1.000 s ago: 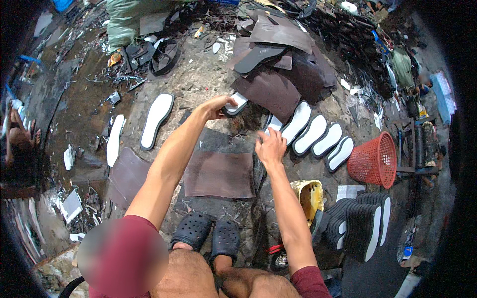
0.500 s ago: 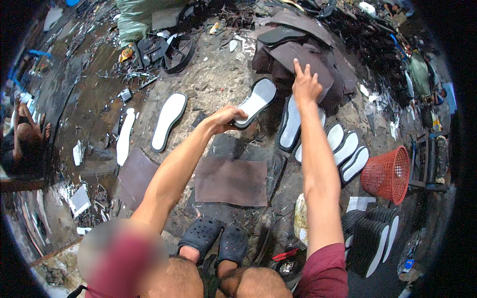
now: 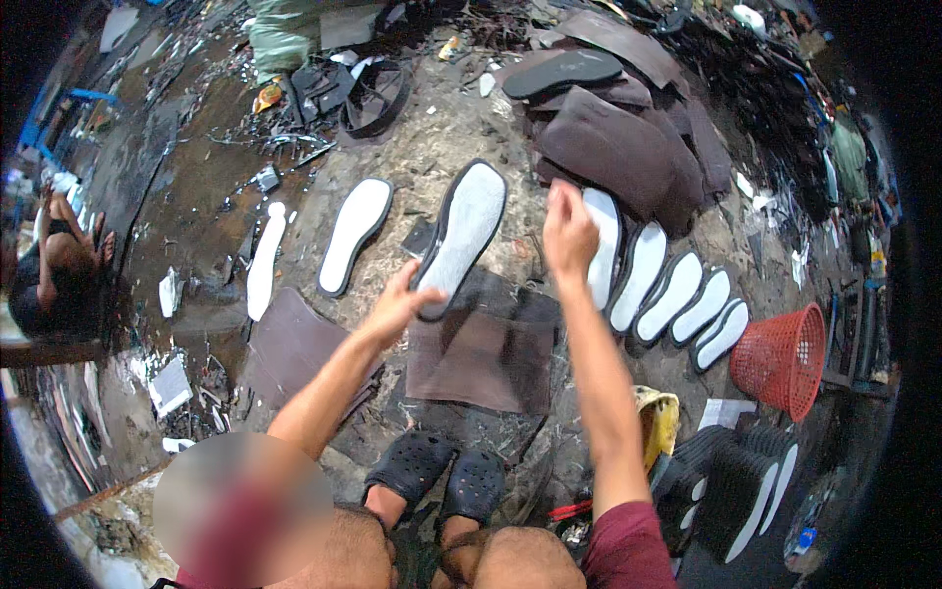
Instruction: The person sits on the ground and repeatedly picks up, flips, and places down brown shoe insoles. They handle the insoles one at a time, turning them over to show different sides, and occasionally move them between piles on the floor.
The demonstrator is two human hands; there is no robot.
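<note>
My left hand (image 3: 400, 304) grips the heel end of a shoe sole (image 3: 463, 231) with a white top and a dark rim, its toe end tilted up and away. Below it, a brown rectangular sheet (image 3: 481, 368) lies on dark material in front of my feet. My right hand (image 3: 571, 236) is raised beside the row of soles, its fingers drawn together; whether anything is between them cannot be made out. Just beyond it rises a pile of brown sheets (image 3: 608, 147), with a dark sole (image 3: 562, 75) on top. Several white-topped soles (image 3: 669, 297) line up at the right.
Another white-topped sole (image 3: 354, 236) and a slim white piece (image 3: 265, 263) lie at left, near a brown sheet (image 3: 299, 344). On the right stand a red basket (image 3: 780, 360) and stacked black soles (image 3: 731, 491). Scraps litter the ground. Another person (image 3: 64, 255) sits far left.
My left hand has brought the sole nearer and turned it more upright. My right hand has drawn back from the brown pile, its spread fingers now closed. The view has shifted slightly.
</note>
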